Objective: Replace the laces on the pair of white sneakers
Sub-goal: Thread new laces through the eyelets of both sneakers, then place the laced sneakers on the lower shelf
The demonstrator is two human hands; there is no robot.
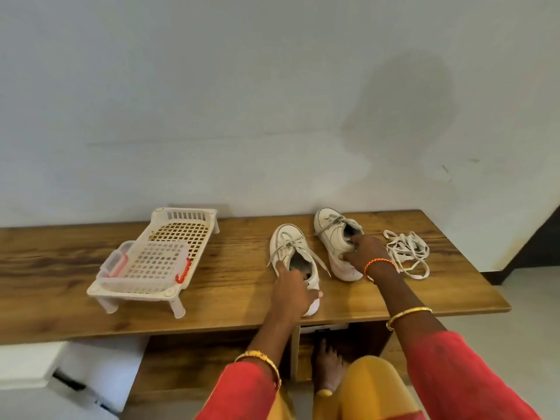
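The left hand [291,291] gripped the heel collar of the near sneaker [292,253], hiding its heel. The right hand [362,253] gripped the collar of the far sneaker [335,237], fingers inside the opening and out of sight. Both shoes, laced, stood mid-table [212,298], the near heel close to the front edge. Loose white laces [407,253] lay right of them. Bare wood separated the shoes from a white basket rack [181,234] at left, holding a clear lidded box [145,265], contents indistinct.
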